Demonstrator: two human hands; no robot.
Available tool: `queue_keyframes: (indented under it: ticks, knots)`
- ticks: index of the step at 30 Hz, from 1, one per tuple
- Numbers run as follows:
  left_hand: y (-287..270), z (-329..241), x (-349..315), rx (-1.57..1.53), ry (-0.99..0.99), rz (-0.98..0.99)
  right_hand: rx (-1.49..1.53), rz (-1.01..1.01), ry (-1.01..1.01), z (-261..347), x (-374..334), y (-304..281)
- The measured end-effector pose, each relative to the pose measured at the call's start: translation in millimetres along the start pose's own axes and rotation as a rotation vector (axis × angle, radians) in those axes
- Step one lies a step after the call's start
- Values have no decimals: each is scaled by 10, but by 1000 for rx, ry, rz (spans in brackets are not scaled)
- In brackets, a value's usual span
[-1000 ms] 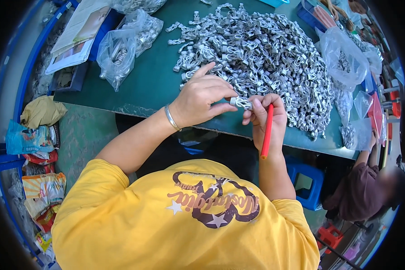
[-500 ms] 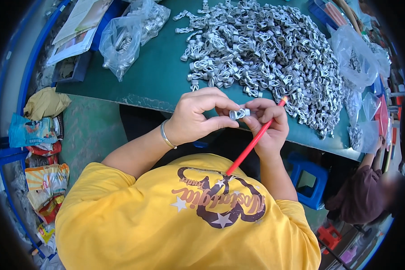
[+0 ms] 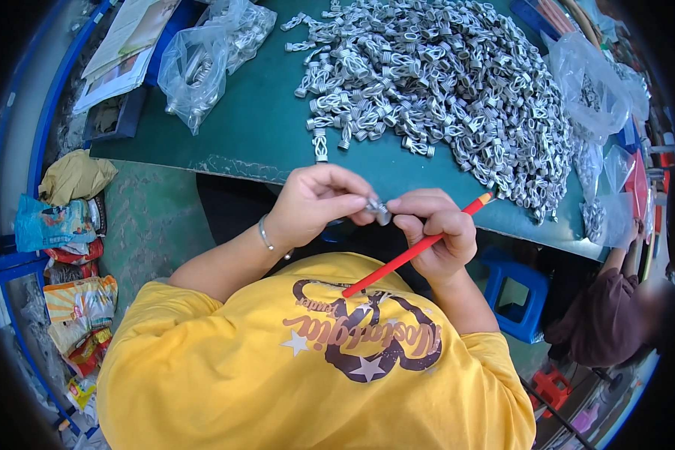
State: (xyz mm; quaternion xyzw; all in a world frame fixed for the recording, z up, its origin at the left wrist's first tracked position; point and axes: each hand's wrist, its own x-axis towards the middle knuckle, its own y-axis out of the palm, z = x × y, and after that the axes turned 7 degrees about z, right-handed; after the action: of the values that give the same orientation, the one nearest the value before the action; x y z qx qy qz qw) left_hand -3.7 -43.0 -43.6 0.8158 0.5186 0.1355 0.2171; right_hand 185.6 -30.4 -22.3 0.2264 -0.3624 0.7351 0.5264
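Note:
Between the fingertips of my left hand [image 3: 316,202] is a small silvery metal piece [image 3: 379,211] with loops and a ribbed end. My right hand [image 3: 436,229] is closed round a slim red stick [image 3: 405,255] with an orange-yellow tip, which slants from upper right down toward my shirt. The right thumb and forefinger are close to the metal piece; whether they touch it I cannot tell. Beyond my hands a large pile of similar looped metal pieces [image 3: 442,90] covers the green table [image 3: 225,142]. One such piece [image 3: 320,145] lies apart near the table's front edge.
Clear plastic bags [image 3: 195,79] of metal parts lie at the back left beside papers [image 3: 124,52] and a dark tray [image 3: 116,116]. More plastic bags [image 3: 589,86] are at the right. A blue stool [image 3: 514,292] stands below the table; another person [image 3: 604,319] is at far right.
Both hands have come slightly lower, and the metal piece has been turned and moved a little left. The red stick now slants more flatly. A single piece now lies nearer the table's front edge.

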Motion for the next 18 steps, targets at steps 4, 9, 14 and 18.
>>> queue_keyframes:
  ticks: [4,9,14,18]
  knots:
    - [-156,10,-301,62,-123,81,-294,-62,176,-113,-45,-125]
    - [-254,231,-433,198,-422,-38,-595,50,291,-316,9,-279]
    - [-189,251,-343,401,-445,33,-688,197,287,-346,60,-300]
    - [-94,97,-265,527,-247,180,-320,72,500,-207,8,-237]
